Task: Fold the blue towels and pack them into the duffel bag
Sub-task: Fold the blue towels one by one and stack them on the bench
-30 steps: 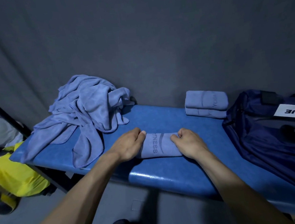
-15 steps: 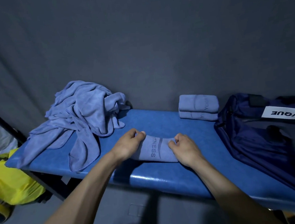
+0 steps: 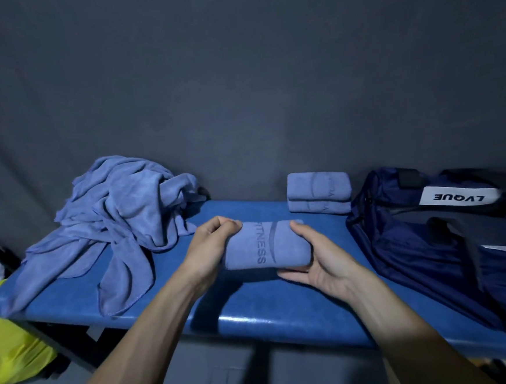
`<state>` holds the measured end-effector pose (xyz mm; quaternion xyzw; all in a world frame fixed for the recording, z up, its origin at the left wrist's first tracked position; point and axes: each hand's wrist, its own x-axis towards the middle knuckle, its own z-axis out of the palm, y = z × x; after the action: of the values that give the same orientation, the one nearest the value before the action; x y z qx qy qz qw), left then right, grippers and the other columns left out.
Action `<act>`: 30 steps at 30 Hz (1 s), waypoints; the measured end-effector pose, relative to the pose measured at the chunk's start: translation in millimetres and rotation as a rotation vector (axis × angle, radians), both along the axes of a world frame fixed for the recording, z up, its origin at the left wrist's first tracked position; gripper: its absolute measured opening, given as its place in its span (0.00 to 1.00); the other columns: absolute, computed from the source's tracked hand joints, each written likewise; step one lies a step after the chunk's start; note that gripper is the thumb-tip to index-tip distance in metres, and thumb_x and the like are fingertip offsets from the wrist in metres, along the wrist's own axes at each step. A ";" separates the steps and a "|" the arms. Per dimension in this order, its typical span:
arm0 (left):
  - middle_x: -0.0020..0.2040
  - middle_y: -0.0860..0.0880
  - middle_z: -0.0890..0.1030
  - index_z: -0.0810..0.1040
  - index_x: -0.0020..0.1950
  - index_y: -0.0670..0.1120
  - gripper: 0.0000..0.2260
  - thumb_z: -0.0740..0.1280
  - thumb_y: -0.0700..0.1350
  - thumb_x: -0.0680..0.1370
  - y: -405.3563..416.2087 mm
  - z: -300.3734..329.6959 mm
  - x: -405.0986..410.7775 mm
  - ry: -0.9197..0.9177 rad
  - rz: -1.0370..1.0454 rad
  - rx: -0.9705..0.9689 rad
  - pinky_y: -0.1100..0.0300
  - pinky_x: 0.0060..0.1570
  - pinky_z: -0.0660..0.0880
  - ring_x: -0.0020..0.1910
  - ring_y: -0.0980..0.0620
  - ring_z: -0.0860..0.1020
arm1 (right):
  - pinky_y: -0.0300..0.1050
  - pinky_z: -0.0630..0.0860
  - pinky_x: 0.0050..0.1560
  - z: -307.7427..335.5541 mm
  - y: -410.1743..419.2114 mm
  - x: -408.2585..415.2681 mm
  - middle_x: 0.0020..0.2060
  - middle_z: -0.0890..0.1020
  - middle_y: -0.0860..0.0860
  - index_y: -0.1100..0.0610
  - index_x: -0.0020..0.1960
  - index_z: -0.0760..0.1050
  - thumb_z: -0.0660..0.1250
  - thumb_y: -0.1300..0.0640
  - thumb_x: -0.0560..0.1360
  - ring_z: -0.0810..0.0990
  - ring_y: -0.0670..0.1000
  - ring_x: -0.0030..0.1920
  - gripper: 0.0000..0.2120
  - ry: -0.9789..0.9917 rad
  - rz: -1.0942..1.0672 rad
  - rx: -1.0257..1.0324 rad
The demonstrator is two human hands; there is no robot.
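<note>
Since a second ago the folded towel (image 3: 265,245) has come up off the blue desk (image 3: 285,313); it was pressed flat then, and both hands have turned to cup its ends. I count one towel in hand, two folded towels (image 3: 319,193) stacked at two o'clock from it, and one heap of unfolded towels (image 3: 117,220) at nine o'clock. One navy duffel bag (image 3: 437,238) lies open at three o'clock. The left hand (image 3: 211,251) grips the towel's left end, fingers (image 3: 228,225) curled over it. The right hand (image 3: 318,262) holds the right end, thumb above, fingers underneath, moderately spread.
</note>
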<state>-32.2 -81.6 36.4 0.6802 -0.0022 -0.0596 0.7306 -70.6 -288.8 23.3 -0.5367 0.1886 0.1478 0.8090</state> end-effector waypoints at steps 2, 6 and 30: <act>0.35 0.48 0.75 0.75 0.37 0.46 0.06 0.70 0.46 0.68 -6.5 1.0 -0.1 0.031 -0.041 0.016 0.57 0.36 0.66 0.35 0.52 0.71 | 0.59 0.81 0.59 3.7 -6.1 1.0 0.55 0.86 0.55 0.57 0.62 0.81 0.72 0.50 0.77 0.85 0.57 0.57 0.16 -0.033 -0.066 0.052; 0.41 0.47 0.80 0.79 0.48 0.44 0.13 0.66 0.42 0.65 -12.7 -1.4 -1.3 0.115 -0.266 0.150 0.59 0.37 0.69 0.39 0.50 0.74 | 0.55 0.81 0.57 4.9 -19.5 5.0 0.51 0.87 0.58 0.62 0.55 0.84 0.75 0.52 0.75 0.85 0.55 0.51 0.15 -0.123 -0.100 -0.138; 0.57 0.42 0.85 0.80 0.62 0.42 0.11 0.70 0.42 0.80 -89.7 15.2 39.1 0.114 -0.192 -0.243 0.54 0.50 0.82 0.52 0.46 0.85 | 0.58 0.80 0.61 27.3 -52.7 38.2 0.57 0.86 0.57 0.58 0.63 0.81 0.71 0.55 0.78 0.85 0.56 0.58 0.15 -0.267 0.009 -0.147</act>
<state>6.8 -171.2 51.6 0.5788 -0.0327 -0.1668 0.7975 -32.4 -341.6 50.6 -0.6103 0.0874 0.0647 0.7846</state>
